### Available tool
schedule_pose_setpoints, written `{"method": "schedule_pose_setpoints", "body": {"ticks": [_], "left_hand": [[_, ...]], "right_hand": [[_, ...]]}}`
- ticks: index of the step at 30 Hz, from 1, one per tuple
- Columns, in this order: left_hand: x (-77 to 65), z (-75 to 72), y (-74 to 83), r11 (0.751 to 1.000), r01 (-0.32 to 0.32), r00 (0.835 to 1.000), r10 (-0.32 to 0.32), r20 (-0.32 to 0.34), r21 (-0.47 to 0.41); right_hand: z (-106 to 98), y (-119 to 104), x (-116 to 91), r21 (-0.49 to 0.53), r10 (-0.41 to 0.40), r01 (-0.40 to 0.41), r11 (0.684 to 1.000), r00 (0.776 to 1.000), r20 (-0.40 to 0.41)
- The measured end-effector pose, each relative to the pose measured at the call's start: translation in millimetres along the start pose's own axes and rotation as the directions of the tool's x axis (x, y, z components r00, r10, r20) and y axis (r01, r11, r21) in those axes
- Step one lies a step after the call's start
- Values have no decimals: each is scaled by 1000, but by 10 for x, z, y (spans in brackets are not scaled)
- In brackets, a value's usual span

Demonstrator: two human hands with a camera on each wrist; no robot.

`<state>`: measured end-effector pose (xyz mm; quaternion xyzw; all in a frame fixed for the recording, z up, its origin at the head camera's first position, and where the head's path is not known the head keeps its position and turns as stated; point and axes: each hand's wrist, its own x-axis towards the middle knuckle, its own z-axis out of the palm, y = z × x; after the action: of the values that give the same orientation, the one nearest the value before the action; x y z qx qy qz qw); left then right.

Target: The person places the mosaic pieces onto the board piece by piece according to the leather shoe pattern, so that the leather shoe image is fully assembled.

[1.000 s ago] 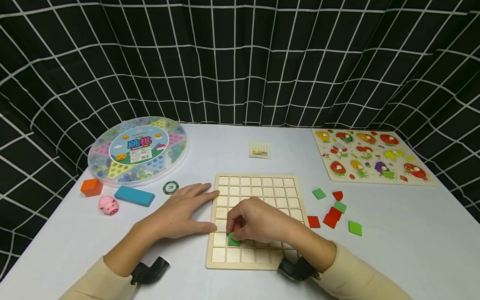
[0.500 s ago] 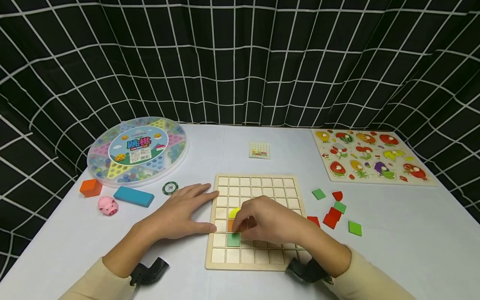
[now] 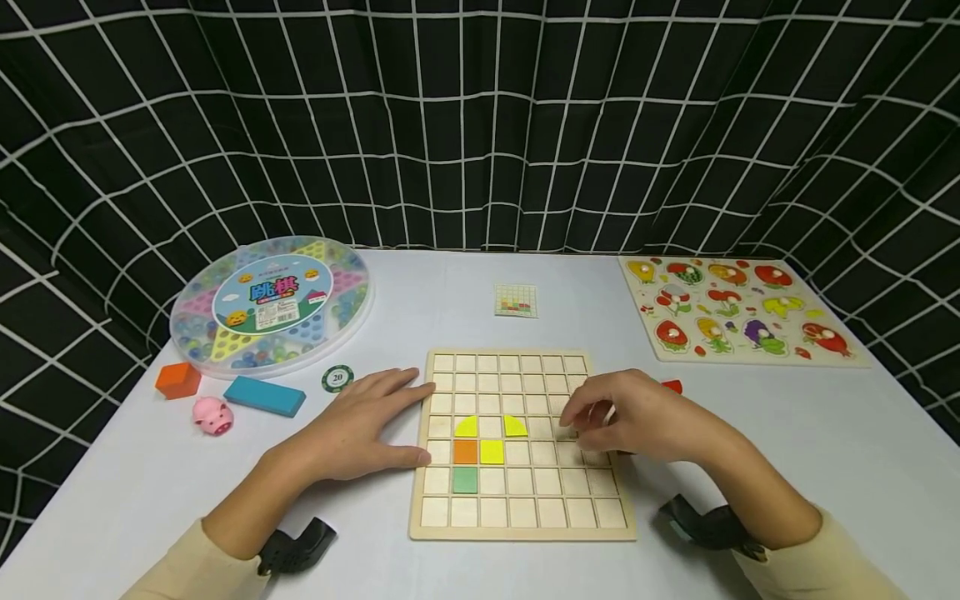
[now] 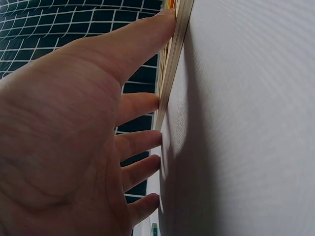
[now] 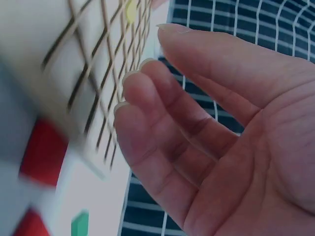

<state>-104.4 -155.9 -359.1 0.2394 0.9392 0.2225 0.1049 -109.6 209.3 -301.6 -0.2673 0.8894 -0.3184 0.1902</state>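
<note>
A wooden grid board lies flat in front of me. Near its lower left, a green square tile sits in a cell below an orange square tile. Beside the orange one is a yellow square tile, with two yellow quarter-round tiles a row above. My left hand is spread out, thumb and index fingertip at the board's left edge. Over the board's right side hovers my right hand, fingers loosely bent, nothing between them in the right wrist view. Red tiles show past the board edge there.
A small pattern card lies behind the board. Far right is a fruit puzzle board. On the left are a round marble game box, orange block, blue block, pink pig and chip.
My right hand has left the green tile in its cell and moved right across the board, uncovering the yellow and orange tiles. My left hand has stayed in place.
</note>
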Motion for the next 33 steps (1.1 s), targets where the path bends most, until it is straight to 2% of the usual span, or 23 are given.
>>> {"method": "schedule_pose_setpoints", "body": {"ticks": [4,10,14,22,29,33], "left_hand": [[-3,-8,-3,1000,-1,1000,1,-7,2],[-10,1,-16,1000,1,1000,-1,-8,2],[-5,18,-19,1000,-6,1000,6,-3,0],[-1,25,-24,1000,-5,1000,5,-3,6],[0,25,-23,1000,-2,1000,2,-3,8],[-5,28,-21,1000,2,1000,-1,-3,4]], "right_hand": [[-97,114,-100,-18,85,-85,996,996,-25],[-109,268,-157,-137,163,-166,977,986,-36],[-54,332,-172,-188,176,-181,965,983,-43],[-13,354,-170,-202,184,-189,961,982,-45],[-27,376,-173,-242,227,-225,944,974,-21],[-36,381,-172,-223,244,-243,944,970,-26]]}}
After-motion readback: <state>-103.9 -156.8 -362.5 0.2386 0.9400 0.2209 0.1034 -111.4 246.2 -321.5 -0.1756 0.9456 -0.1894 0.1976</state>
